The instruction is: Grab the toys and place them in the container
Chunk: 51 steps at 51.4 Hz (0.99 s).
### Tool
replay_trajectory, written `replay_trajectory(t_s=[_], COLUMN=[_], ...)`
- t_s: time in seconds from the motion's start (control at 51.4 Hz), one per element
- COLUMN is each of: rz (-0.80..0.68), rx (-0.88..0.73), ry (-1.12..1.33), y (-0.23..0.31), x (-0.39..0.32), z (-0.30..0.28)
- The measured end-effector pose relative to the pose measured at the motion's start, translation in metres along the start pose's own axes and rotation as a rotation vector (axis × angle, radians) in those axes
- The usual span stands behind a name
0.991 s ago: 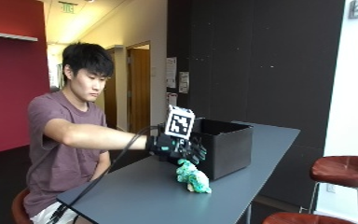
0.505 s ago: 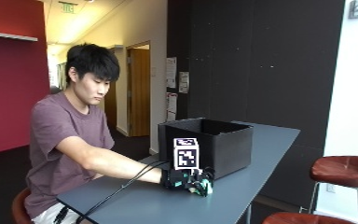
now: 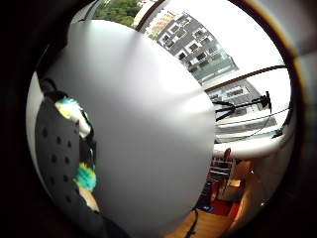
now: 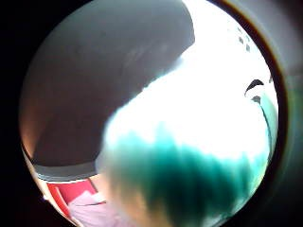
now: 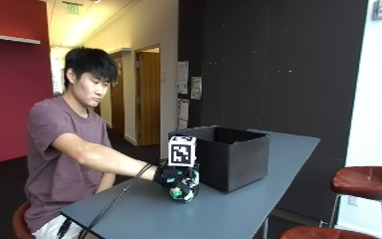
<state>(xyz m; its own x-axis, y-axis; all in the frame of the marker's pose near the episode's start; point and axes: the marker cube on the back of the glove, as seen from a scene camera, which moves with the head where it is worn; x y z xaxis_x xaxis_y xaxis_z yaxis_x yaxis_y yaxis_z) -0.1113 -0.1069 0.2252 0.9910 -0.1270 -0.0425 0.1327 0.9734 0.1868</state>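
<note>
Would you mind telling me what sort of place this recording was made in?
Probably a campus or office common area: a high grey table with red bar stools, a corridor of wooden doors with an exit sign, and notices posted on the dark wall.

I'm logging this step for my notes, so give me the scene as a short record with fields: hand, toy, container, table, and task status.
hand: gloved right hand is down on the toy, fingers curled round it
toy: green and white plush toy, resting on the table beside the container
container: black box, open at the top, standing on the table; contents not visible
table: grey table
task status: toy gripped, not yet in the container
</note>
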Motion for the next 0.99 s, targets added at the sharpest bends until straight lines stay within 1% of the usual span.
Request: replay_trajectory(t_s=[0.039, 0.097, 0.136, 0.214, 0.311, 0.428, 0.505, 0.622, 0.739, 0.778, 0.894, 0.991], rz=[0.047, 0.043, 0.034, -0.033, 0.045, 0.039, -0.005, 0.103, 0.199, 0.173, -0.082, -0.221], rx=[-0.055, -0.149, -0.177, -0.157, -0.151, -0.125, -0.097, -0.037, 0.01, 0.029, 0.096, 0.134], ry=[-0.071, -0.116, -0.13, -0.074, -0.149, -0.142, -0.136, -0.043, -0.089, -0.115, -0.27, -0.334], y=[0.003, 0.015, 0.022, 0.031, 0.033, 0.031, 0.027, 0.007, -0.014, -0.019, -0.029, -0.041], x=[-0.004, -0.01, -0.013, -0.012, -0.028, -0.042, -0.052, -0.055, -0.082, -0.097, -0.152, -0.192], z=[-0.006, -0.023, -0.041, -0.083, -0.134, -0.21, -0.255, -0.304, -0.342, -0.352, -0.376, -0.382])
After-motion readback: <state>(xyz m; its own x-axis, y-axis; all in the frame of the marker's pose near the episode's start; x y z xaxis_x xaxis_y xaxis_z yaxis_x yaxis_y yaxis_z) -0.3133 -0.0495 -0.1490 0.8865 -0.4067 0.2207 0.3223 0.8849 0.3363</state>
